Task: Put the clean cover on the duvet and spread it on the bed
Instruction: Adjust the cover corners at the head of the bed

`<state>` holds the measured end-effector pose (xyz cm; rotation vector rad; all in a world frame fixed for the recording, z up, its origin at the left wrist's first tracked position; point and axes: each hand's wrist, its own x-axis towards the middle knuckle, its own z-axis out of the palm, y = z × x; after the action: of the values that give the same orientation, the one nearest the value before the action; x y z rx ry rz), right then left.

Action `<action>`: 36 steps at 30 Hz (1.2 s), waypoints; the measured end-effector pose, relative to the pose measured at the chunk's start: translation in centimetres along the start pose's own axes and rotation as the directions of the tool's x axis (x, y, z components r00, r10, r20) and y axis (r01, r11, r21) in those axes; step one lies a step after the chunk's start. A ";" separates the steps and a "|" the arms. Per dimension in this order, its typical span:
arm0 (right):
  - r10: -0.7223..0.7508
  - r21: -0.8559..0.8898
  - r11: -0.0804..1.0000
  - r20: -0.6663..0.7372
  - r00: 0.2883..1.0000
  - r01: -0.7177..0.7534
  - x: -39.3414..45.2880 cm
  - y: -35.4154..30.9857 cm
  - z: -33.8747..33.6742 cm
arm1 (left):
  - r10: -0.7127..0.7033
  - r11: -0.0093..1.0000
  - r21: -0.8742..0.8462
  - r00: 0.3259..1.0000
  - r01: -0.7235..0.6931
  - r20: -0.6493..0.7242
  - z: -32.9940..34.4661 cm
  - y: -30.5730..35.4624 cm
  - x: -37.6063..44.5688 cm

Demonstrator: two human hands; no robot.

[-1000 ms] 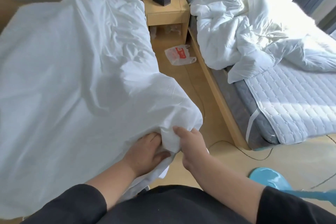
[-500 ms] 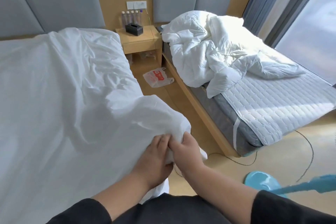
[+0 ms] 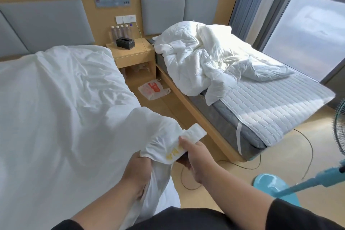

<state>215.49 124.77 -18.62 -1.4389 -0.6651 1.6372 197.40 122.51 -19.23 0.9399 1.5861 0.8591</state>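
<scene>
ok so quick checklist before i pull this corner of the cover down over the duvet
1. Left hand grips the white cotton cover: ok.
2. Right hand pinches the corner with the yellow-marked white tag: ok.
3. Duvet corner seated inside the cover corner: cannot tell.
4. Cover lies flat on the near bed: not ok, wrinkled.
5. Floor path clear: not ok, thin black cable loops by the feet, blue plastic fan base close.
6. White plastic bag with red print lies away from the grip: ok.
</scene>
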 end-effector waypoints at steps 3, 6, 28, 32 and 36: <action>-0.167 -0.214 0.965 -0.062 0.984 0.150 -0.8 -3.8 2.5 | -0.098 0.986 -0.121 0.986 0.114 0.134 0.0 -0.6 -0.5; -0.304 -0.215 0.920 0.140 0.942 0.329 -3.5 -5.3 5.8 | -0.112 0.993 -0.036 0.994 0.111 -0.018 -0.6 -0.6 -0.1; -0.486 -0.397 0.567 0.546 0.683 0.721 2.6 -5.6 6.7 | 0.085 0.970 -0.212 0.983 -0.120 -0.165 -3.9 5.0 -0.8; -0.329 -0.490 0.748 0.314 0.891 0.449 3.5 -2.8 5.0 | -0.021 0.913 -0.393 0.946 -0.114 -0.323 -2.8 5.6 -0.1; -0.032 -0.647 0.707 0.374 0.927 0.285 4.7 -4.3 6.5 | -0.055 0.839 -0.523 0.931 -0.153 -0.361 -2.0 5.8 0.7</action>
<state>210.27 131.83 -16.23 -1.5343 -1.7120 1.5704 196.18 125.47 -14.00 0.4209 1.4896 1.4955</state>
